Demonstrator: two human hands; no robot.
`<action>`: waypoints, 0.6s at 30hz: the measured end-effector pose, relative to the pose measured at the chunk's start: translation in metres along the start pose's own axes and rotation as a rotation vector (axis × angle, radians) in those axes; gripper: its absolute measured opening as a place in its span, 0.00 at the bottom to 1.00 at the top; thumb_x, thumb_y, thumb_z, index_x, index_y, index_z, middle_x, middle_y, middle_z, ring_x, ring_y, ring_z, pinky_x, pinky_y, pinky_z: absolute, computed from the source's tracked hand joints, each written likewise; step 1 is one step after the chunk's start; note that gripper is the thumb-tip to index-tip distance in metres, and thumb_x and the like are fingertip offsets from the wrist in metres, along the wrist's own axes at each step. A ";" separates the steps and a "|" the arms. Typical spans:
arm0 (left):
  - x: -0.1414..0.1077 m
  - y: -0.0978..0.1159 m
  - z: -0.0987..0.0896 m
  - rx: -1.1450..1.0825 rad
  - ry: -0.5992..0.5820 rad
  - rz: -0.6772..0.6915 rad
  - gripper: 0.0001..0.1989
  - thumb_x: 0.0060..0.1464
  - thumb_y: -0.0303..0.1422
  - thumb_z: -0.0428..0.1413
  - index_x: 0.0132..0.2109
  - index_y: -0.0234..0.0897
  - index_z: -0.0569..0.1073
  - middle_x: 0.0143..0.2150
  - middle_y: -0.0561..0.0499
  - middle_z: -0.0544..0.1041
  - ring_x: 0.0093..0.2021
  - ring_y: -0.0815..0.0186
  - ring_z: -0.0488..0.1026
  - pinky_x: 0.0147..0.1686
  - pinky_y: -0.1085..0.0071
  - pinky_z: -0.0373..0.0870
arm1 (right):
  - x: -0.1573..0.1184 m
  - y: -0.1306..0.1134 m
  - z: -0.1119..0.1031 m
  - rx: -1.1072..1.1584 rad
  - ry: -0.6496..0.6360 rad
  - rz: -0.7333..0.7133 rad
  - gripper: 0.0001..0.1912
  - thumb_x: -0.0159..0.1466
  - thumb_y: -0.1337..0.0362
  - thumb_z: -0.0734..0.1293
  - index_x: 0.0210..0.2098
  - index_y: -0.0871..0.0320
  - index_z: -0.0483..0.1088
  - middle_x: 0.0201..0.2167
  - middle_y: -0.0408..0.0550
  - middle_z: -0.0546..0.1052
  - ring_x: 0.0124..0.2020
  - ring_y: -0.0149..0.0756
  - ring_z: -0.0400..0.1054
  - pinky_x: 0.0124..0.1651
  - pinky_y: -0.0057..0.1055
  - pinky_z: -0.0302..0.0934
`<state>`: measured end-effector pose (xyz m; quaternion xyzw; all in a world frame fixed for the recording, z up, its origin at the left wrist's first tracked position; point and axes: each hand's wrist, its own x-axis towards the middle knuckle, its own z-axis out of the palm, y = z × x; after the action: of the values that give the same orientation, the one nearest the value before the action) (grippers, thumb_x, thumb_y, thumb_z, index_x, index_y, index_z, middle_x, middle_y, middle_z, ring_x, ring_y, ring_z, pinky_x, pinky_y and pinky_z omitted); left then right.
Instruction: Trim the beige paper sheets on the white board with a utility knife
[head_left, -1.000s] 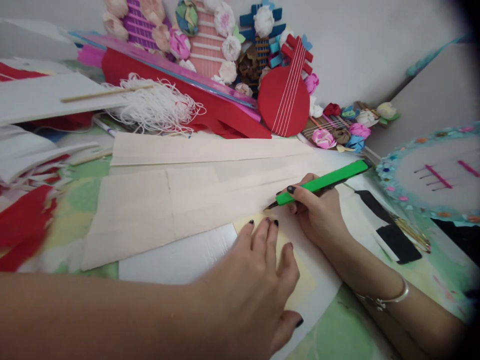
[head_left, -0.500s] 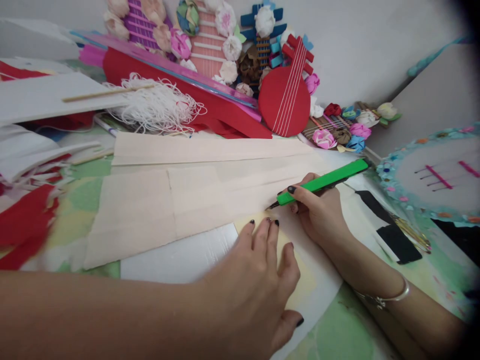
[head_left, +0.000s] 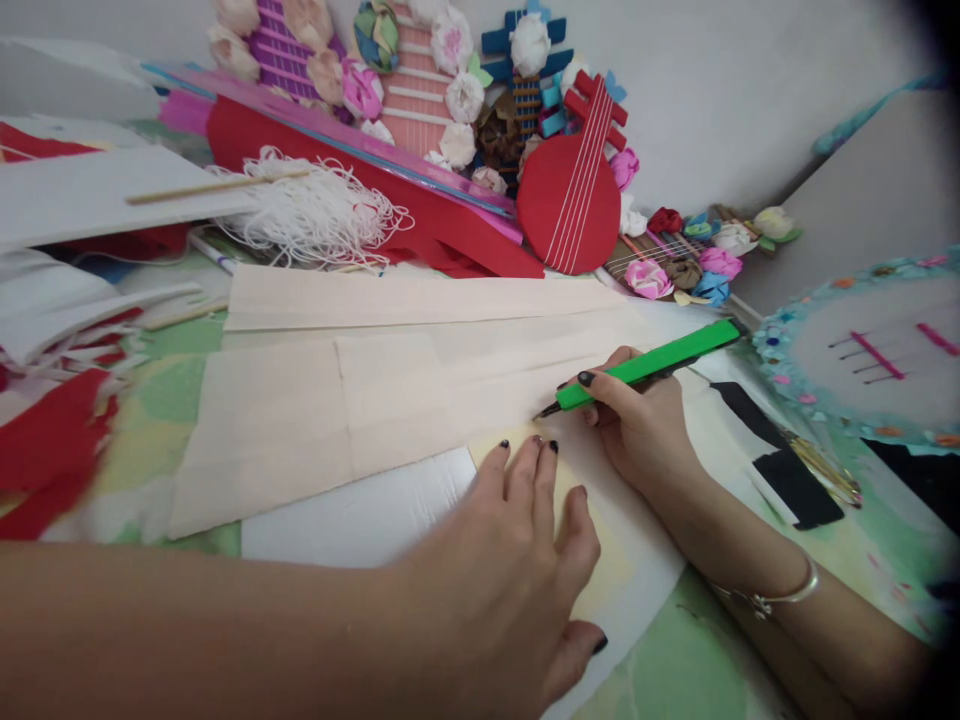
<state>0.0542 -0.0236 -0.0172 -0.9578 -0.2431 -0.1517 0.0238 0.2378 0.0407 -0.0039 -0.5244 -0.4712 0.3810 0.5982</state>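
My right hand (head_left: 645, 425) is closed around a green craft knife (head_left: 652, 362). Its dark, narrow tip points left and touches the edge of a cream paper sheet (head_left: 405, 400), or hovers just above it. Just below that tip, my left hand (head_left: 517, 540) lies flat with the fingers spread. Its fingertips rest by the sheet's lower edge, over a pale yellow piece (head_left: 611, 555) on a white board (head_left: 337, 525). The cream sheet has folds and a short crease line at its left part. What lies beneath my left palm is hidden.
Behind the sheet lie white string (head_left: 322, 210), red fabric (head_left: 450, 240) and a red paper guitar (head_left: 568, 205). Flower-trimmed paper instruments lean on the wall. Scissors (head_left: 825, 465) and black pieces (head_left: 799, 490) are at right; red scraps (head_left: 60, 440) at left.
Almost nothing differs. The right hand and the craft knife have shifted very slightly to the right; the left hand stays in place.
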 end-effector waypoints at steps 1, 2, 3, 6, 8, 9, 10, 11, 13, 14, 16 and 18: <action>0.000 0.000 0.001 0.000 0.004 -0.002 0.33 0.60 0.51 0.47 0.59 0.27 0.69 0.61 0.23 0.66 0.64 0.33 0.60 0.56 0.42 0.61 | 0.000 0.000 0.000 0.009 0.002 0.002 0.12 0.51 0.70 0.72 0.20 0.56 0.64 0.18 0.40 0.72 0.18 0.27 0.62 0.22 0.27 0.55; -0.001 0.000 0.002 -0.001 0.005 -0.001 0.33 0.60 0.51 0.47 0.59 0.27 0.69 0.61 0.23 0.66 0.64 0.33 0.60 0.56 0.42 0.60 | 0.000 0.000 0.000 0.016 0.007 0.003 0.12 0.51 0.70 0.72 0.20 0.56 0.64 0.18 0.40 0.73 0.17 0.27 0.61 0.21 0.27 0.54; -0.001 0.001 0.003 -0.001 0.012 -0.002 0.33 0.60 0.51 0.47 0.59 0.27 0.69 0.61 0.22 0.66 0.64 0.33 0.60 0.56 0.42 0.60 | 0.000 0.000 0.000 0.019 0.011 0.004 0.12 0.51 0.70 0.72 0.20 0.56 0.64 0.18 0.40 0.73 0.17 0.27 0.61 0.21 0.27 0.54; -0.003 0.002 0.007 -0.006 0.058 -0.012 0.33 0.60 0.51 0.47 0.59 0.26 0.69 0.61 0.21 0.65 0.64 0.32 0.60 0.56 0.42 0.59 | 0.001 0.000 0.000 0.002 0.018 0.015 0.12 0.51 0.69 0.72 0.20 0.56 0.64 0.18 0.40 0.72 0.17 0.27 0.60 0.20 0.27 0.53; -0.003 0.002 0.010 -0.009 0.075 -0.015 0.33 0.59 0.51 0.47 0.59 0.26 0.69 0.61 0.20 0.65 0.64 0.32 0.60 0.57 0.42 0.58 | 0.001 -0.001 0.000 -0.002 0.019 0.020 0.12 0.51 0.69 0.72 0.20 0.56 0.64 0.17 0.40 0.72 0.17 0.27 0.60 0.20 0.27 0.52; -0.003 0.002 0.010 -0.010 0.082 -0.017 0.33 0.59 0.51 0.47 0.58 0.26 0.69 0.61 0.20 0.65 0.64 0.32 0.60 0.57 0.42 0.58 | 0.001 -0.001 0.000 0.003 0.019 0.020 0.12 0.51 0.70 0.72 0.20 0.56 0.64 0.16 0.40 0.72 0.17 0.27 0.60 0.20 0.27 0.52; -0.002 0.002 0.011 -0.011 0.086 -0.016 0.33 0.59 0.51 0.48 0.58 0.26 0.69 0.61 0.20 0.65 0.64 0.32 0.60 0.57 0.43 0.58 | 0.001 -0.002 0.001 0.015 0.017 0.021 0.12 0.51 0.70 0.72 0.20 0.56 0.64 0.16 0.39 0.71 0.17 0.27 0.59 0.20 0.27 0.52; -0.002 0.002 0.011 -0.012 0.090 -0.018 0.33 0.59 0.51 0.48 0.58 0.26 0.70 0.60 0.20 0.65 0.64 0.32 0.60 0.57 0.43 0.58 | 0.000 -0.002 0.001 0.030 0.012 0.020 0.12 0.51 0.70 0.71 0.20 0.56 0.64 0.15 0.39 0.70 0.16 0.26 0.59 0.20 0.27 0.51; -0.001 0.001 0.010 -0.016 0.092 -0.017 0.33 0.58 0.51 0.49 0.58 0.27 0.70 0.60 0.20 0.65 0.64 0.32 0.60 0.57 0.43 0.59 | 0.000 -0.003 0.001 0.053 -0.003 0.019 0.12 0.52 0.70 0.71 0.20 0.56 0.64 0.14 0.39 0.69 0.16 0.26 0.59 0.21 0.27 0.51; -0.001 0.001 0.009 -0.019 0.090 -0.016 0.33 0.58 0.51 0.49 0.58 0.27 0.70 0.60 0.20 0.65 0.63 0.32 0.60 0.57 0.43 0.59 | 0.000 -0.003 0.001 0.056 -0.009 0.020 0.12 0.52 0.70 0.71 0.20 0.56 0.64 0.15 0.39 0.69 0.16 0.26 0.59 0.21 0.27 0.51; 0.000 -0.001 0.005 -0.026 0.072 -0.009 0.33 0.58 0.51 0.50 0.58 0.26 0.71 0.60 0.19 0.65 0.63 0.32 0.60 0.56 0.43 0.60 | -0.001 -0.002 0.001 0.038 -0.011 0.019 0.12 0.52 0.69 0.72 0.20 0.56 0.64 0.15 0.39 0.70 0.17 0.27 0.60 0.21 0.27 0.52; 0.001 -0.002 0.001 -0.035 0.034 0.007 0.33 0.59 0.50 0.50 0.58 0.26 0.71 0.60 0.18 0.65 0.63 0.31 0.61 0.56 0.42 0.62 | -0.001 -0.001 0.001 0.003 -0.005 0.008 0.13 0.52 0.69 0.72 0.20 0.56 0.63 0.15 0.38 0.69 0.17 0.27 0.60 0.22 0.27 0.54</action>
<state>0.0543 -0.0213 -0.0179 -0.9562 -0.2365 -0.1719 0.0115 0.2369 0.0402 -0.0025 -0.5244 -0.4701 0.3853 0.5963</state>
